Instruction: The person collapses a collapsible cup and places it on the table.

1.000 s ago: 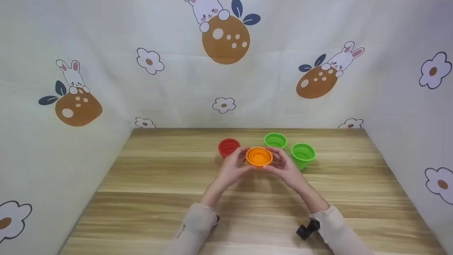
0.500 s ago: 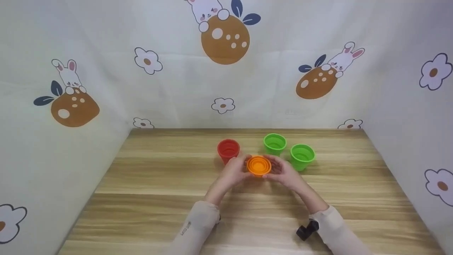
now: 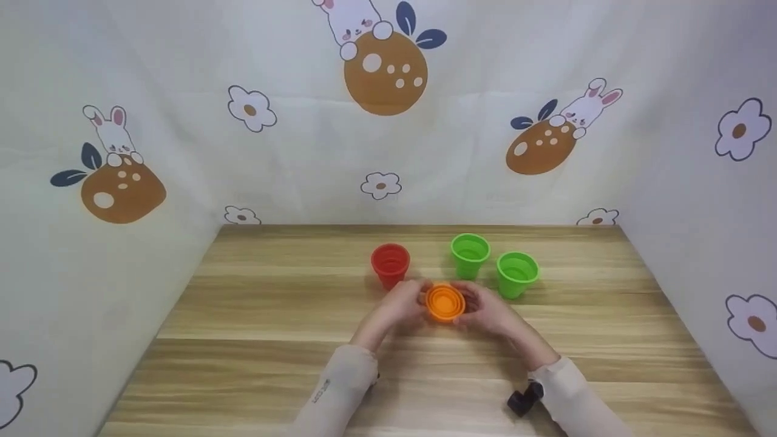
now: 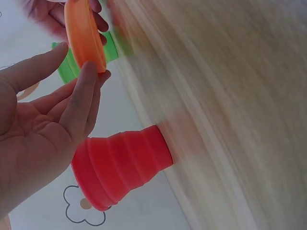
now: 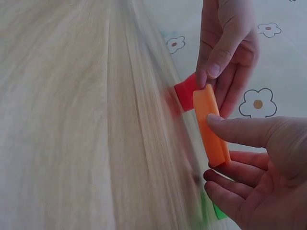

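Observation:
An orange collapsible cup [image 3: 445,303], folded flat into concentric rings, is held between both hands in the head view. My left hand [image 3: 405,302] holds its left edge, and my right hand [image 3: 493,311] pinches its right side. In the right wrist view the right thumb lies on the flattened orange cup [image 5: 204,139], fingers underneath. The left wrist view shows the cup [image 4: 81,33] on edge, raised off the table. Just beyond the left hand stands a red cup [image 3: 390,262], unfolded and upright.
Two unfolded green cups, one farther back [image 3: 470,250] and one to its right [image 3: 517,270], stand upright beyond the right hand. Patterned cloth walls [image 3: 485,121] border the wooden table [image 3: 273,291] at the back and sides.
Both hands have drawn the folded orange cup nearer to the body, away from the red and green cups. Those cups have stayed in place; the head view has shifted slightly.

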The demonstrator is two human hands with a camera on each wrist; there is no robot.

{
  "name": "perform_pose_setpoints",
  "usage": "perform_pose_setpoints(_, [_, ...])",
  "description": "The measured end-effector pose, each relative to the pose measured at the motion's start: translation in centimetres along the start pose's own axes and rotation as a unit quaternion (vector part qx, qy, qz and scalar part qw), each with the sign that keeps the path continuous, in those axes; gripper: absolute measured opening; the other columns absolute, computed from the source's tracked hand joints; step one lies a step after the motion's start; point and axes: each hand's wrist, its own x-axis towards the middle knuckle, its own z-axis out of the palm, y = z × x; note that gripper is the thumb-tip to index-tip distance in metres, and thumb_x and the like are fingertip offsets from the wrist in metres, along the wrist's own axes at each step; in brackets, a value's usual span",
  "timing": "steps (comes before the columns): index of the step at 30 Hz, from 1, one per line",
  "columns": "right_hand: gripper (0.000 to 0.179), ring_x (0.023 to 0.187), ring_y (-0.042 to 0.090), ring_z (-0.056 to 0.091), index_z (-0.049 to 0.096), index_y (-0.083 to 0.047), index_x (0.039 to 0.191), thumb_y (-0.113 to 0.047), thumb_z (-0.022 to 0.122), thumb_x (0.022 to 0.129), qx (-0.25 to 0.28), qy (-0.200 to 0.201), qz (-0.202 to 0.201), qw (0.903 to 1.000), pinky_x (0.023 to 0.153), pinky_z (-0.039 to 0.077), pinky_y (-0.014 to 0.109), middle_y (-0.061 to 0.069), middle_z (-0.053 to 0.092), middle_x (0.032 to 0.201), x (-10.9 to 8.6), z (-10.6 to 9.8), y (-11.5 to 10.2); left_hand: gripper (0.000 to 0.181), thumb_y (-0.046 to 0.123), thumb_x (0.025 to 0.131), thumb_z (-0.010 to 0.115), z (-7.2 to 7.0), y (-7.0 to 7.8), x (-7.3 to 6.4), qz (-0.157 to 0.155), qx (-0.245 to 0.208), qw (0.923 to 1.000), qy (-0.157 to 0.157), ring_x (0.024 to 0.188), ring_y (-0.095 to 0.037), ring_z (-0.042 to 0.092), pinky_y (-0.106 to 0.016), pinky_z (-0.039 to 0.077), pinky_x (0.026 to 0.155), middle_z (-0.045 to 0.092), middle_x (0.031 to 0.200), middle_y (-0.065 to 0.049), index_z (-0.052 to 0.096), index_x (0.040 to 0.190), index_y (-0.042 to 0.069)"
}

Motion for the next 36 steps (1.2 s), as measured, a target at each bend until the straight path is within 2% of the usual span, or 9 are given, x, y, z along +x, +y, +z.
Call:
perform_pose_setpoints(5, [0.077, 0.139, 0.044, 0.044, 0.043, 0.005, 0.145, 0.005, 0.077, 0.075, -0.037, 0.009, -0.001, 0.9993, 0.117, 0.034, 0.056, 0.028, 0.048, 0.146, -0.1, 0.1, 0.3, 0.055, -0.002, 0.081, 0.073, 0.2, -0.2, -0.1, -0.018, -0.011, 0.9996, -0.019, 0.118, -0.029, 0.062, -0.042, 0.05, 0.106, 0.064, 0.131, -0.018, 0.057, 0.134, -0.001])
perform_pose_setpoints(9, [0.077, 0.137, 0.044, 0.045, 0.045, 0.005, 0.144, 0.003, 0.078, 0.075, -0.078, 0.015, -0.011, 0.9968, 0.117, 0.034, 0.057, 0.027, 0.05, 0.145, -0.3, 0.2, 0.3, 0.056, -0.003, 0.081, 0.072, 0.4, -0.4, -0.2, -0.022, -0.032, 0.9989, -0.027, 0.115, -0.03, 0.063, -0.043, 0.052, 0.103, 0.065, 0.129, -0.02, 0.056, 0.135, -0.004])
perform_pose_setpoints(16, [0.077, 0.134, 0.045, 0.047, 0.045, 0.005, 0.144, 0.0, 0.079, 0.074, -0.136, 0.023, -0.025, 0.9901, 0.116, 0.033, 0.06, 0.028, 0.051, 0.143, -0.4, 0.3, 0.2, 0.051, -0.002, 0.084, 0.07, 0.4, -0.8, -0.5, -0.013, -0.05, 0.9983, -0.028, 0.115, -0.032, 0.064, -0.046, 0.052, 0.103, 0.065, 0.129, -0.021, 0.057, 0.133, -0.003])
perform_pose_setpoints(23, [0.077, 0.13, 0.044, 0.052, 0.047, 0.006, 0.142, -0.002, 0.081, 0.073, -0.176, 0.039, -0.027, 0.9831, 0.114, 0.038, 0.058, 0.028, 0.055, 0.139, -0.5, 0.3, 0.1, 0.047, -0.007, 0.085, 0.066, 0.3, -0.8, -0.7, 0.019, -0.082, 0.9961, -0.026, 0.113, -0.035, 0.065, -0.044, 0.054, 0.1, 0.064, 0.13, -0.022, 0.057, 0.131, -0.004])
perform_pose_setpoints(30, [0.074, 0.133, 0.043, 0.05, 0.049, 0.004, 0.141, -0.003, 0.08, 0.075, -0.14, 0.046, -0.014, 0.989, 0.117, 0.034, 0.057, 0.025, 0.055, 0.141, -0.7, 0.3, 0.1, 0.048, -0.004, 0.086, 0.068, 0.4, -1.1, -0.8, 0.018, -0.125, 0.9918, -0.02, 0.12, -0.036, 0.062, -0.046, 0.051, 0.104, 0.061, 0.133, -0.024, 0.055, 0.132, -0.005])
perform_pose_setpoints(36, [0.069, 0.132, 0.042, 0.051, 0.05, 0.004, 0.14, -0.001, 0.077, 0.077, -0.13, 0.054, -0.028, 0.9897, 0.115, 0.037, 0.056, 0.025, 0.055, 0.14, -0.8, 0.0, 0.2, 0.045, -0.001, 0.088, 0.069, 0.4, -1.3, -0.8, 0.011, -0.149, 0.9887, -0.01, 0.124, -0.036, 0.061, -0.046, 0.051, 0.106, 0.06, 0.134, -0.024, 0.055, 0.131, -0.004])
